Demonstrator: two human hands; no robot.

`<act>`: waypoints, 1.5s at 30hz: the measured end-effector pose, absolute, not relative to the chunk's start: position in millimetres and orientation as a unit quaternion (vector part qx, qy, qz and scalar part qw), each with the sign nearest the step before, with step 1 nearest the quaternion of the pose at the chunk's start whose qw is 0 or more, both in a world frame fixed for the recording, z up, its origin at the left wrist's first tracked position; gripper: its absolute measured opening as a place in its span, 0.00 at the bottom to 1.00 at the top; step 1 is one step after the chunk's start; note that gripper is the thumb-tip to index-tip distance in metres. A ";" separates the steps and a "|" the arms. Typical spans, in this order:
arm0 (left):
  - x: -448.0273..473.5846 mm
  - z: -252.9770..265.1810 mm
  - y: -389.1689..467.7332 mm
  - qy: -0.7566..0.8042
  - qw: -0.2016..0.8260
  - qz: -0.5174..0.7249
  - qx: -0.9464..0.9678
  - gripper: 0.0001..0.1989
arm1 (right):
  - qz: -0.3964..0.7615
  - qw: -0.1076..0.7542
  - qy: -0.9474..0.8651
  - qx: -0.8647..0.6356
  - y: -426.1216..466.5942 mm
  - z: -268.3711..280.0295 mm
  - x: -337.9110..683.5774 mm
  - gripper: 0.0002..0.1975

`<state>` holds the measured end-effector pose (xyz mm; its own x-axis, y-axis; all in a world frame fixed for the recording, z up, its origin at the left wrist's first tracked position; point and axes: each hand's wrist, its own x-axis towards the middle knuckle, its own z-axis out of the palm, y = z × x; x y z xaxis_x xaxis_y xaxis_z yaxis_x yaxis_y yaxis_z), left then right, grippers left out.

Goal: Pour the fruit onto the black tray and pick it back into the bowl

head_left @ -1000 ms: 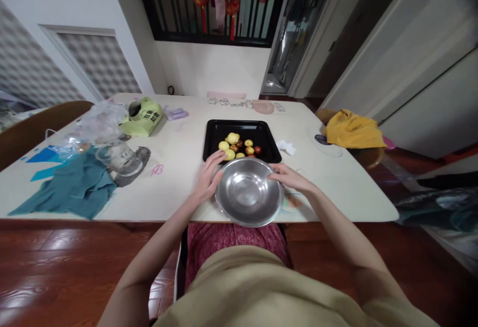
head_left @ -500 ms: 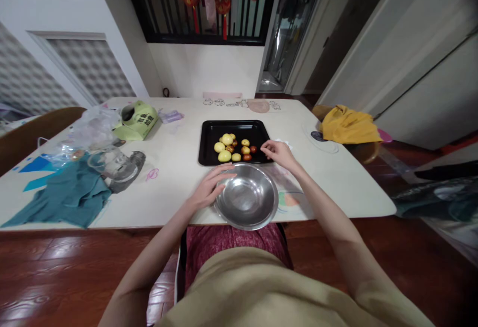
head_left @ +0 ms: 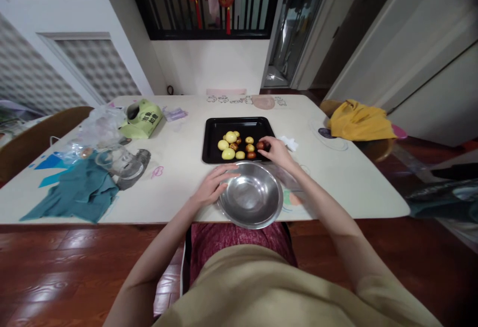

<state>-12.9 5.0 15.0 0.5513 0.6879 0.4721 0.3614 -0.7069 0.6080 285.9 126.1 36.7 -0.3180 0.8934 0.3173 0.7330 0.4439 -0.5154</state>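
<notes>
While the right hand [head_left: 275, 152] pinched a red fruit [head_left: 261, 145] near the frame's centre, the left hand [head_left: 212, 185] lay open over the bowl [head_left: 251, 198], lower centre; yellow fruit [head_left: 228, 154] sat in the tray [head_left: 244, 126] above, a teal cloth [head_left: 80, 187] lower left.

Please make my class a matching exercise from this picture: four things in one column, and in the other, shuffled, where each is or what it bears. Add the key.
Column 1
1. Left hand
2. Teal cloth
3. Black tray
4. Right hand

Column 2
A. Bears several yellow round items
B. Is at a dark red-brown round item
C. Reaches over the left rim of the metal bowl
D. Lies on the left part of the white table

Right pairs: 1-C, 2-D, 3-A, 4-B
</notes>
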 end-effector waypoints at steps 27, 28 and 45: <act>-15.3 7.0 8.9 0.251 0.212 0.405 0.853 0.27 | 0.166 0.163 -0.881 -0.413 6.7 37.2 258.0 0.15; -15.0 7.2 8.8 0.253 0.212 0.405 0.852 0.27 | 0.184 0.184 -0.876 -0.407 9.2 39.0 261.6 0.14; -15.0 8.2 9.2 0.245 0.199 0.407 0.857 0.26 | 0.140 0.189 -0.901 -0.363 125.2 37.4 272.0 0.14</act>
<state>-15.0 9.2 8.2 0.5480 0.5826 0.6002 0.2589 -0.8004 0.5406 272.0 125.2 37.4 -0.6644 0.7079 0.2398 0.6017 0.6969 -0.3903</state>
